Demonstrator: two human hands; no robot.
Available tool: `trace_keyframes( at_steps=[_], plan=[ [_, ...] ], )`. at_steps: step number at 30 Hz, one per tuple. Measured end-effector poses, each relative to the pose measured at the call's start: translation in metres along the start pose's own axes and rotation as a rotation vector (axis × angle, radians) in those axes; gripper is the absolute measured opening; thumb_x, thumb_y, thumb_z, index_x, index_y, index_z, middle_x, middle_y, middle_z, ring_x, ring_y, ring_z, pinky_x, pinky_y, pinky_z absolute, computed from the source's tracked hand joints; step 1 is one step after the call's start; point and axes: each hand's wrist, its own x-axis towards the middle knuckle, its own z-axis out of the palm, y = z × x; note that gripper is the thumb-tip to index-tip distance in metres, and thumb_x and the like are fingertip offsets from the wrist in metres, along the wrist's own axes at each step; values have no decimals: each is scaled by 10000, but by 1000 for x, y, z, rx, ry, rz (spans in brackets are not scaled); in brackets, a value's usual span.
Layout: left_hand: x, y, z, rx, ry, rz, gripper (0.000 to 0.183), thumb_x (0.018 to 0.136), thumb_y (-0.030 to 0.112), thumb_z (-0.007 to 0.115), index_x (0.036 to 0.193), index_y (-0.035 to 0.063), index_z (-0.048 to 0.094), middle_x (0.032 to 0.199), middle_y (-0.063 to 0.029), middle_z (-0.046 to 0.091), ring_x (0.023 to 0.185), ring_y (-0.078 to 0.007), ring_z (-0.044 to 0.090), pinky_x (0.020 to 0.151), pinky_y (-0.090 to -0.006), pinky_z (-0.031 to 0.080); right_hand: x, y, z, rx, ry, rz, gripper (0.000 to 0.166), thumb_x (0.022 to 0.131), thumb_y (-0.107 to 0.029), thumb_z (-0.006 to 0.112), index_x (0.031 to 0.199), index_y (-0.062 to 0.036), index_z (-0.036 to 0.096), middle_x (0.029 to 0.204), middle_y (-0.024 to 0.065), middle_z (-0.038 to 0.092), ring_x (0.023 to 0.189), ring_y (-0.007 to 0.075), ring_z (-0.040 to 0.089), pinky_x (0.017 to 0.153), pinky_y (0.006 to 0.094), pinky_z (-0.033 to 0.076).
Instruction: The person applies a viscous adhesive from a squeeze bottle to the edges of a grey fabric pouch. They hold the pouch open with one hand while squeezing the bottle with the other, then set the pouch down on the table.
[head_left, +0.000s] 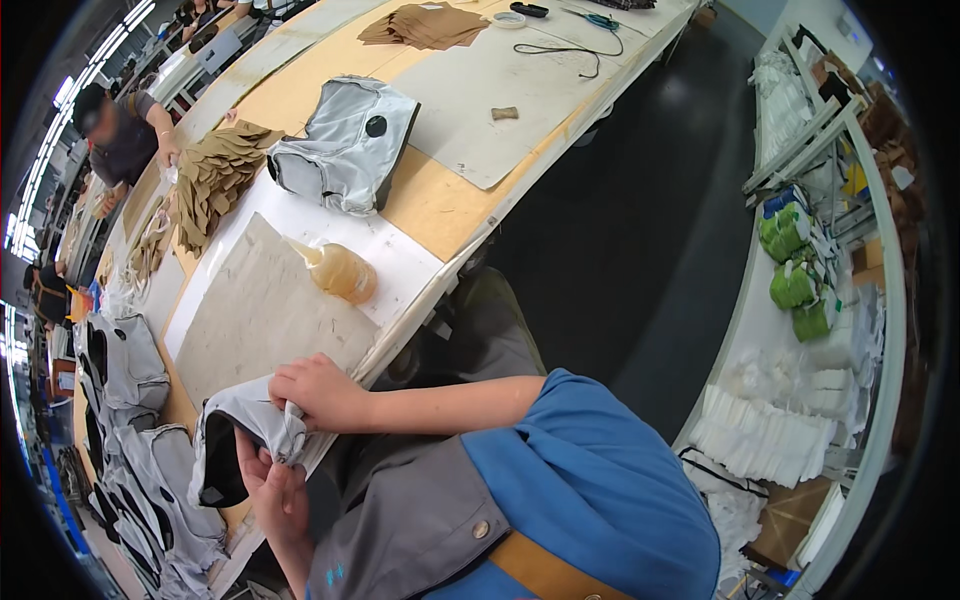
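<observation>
A light grey fabric piece with a dark lining (251, 401) hangs over the near table edge. My right hand (319, 390) grips its upper edge, where the fabric is bunched. Below it, my left hand (277, 487) pinches the same piece at a gathered seam, some fingers partly inside the opening. Beyond my hands lies a stained grey sheet (255, 322). A plastic squeeze bottle of amber liquid (341, 274), with a pointed nozzle, lies tilted on it. Farther up the table rests another grey sewn piece with a round black patch (356, 142).
Grey fabric pieces (142, 450) are piled at left, brown pieces (221, 176) farther back. Scissors (600, 21), a tape roll (508, 20) and a black cord (562, 50) lie at the far end. A co-worker (124, 139) works across the table. A laden shelf (885, 300) stands right.
</observation>
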Motion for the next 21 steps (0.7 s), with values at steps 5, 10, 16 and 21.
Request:
trace_keyframes(
  at_steps=[5, 10, 16, 21],
  plan=[
    [0, 5, 3, -20, 86, -74, 649, 918, 95, 501, 1439, 58, 115, 1211, -136, 518, 419, 13, 354, 463, -147, 338, 3, -8, -5, 88, -73, 46, 321, 610, -166, 717, 854, -129, 512, 892, 35, 551, 910, 263, 541, 762, 393, 389],
    [12, 11, 9, -210, 200, -120, 693, 878, 19, 532, 1443, 146, 151, 977, -82, 589, 403, 14, 388, 380, -115, 311, 11, -5, -28, 128, -16, -94, 479, 601, -143, 714, 1045, -101, 538, 1046, 110, 557, 1035, 311, 506, 900, 399, 376],
    [13, 12, -1, -306, 134, -176, 697, 885, 6, 532, 1448, 172, 156, 904, -46, 558, 427, -2, 339, 431, -148, 274, 11, -24, -51, 201, -60, -53, 599, 657, -236, 760, 1195, -130, 518, 1138, 100, 543, 1092, 291, 486, 947, 400, 353],
    [13, 16, -1, -263, 146, -174, 647, 893, 2, 519, 1427, 168, 192, 978, -82, 572, 436, -13, 345, 431, -150, 274, 17, -23, -49, 214, -82, -145, 525, 623, -211, 809, 1098, -124, 604, 1076, 56, 567, 1024, 239, 515, 871, 341, 400]
  ],
)
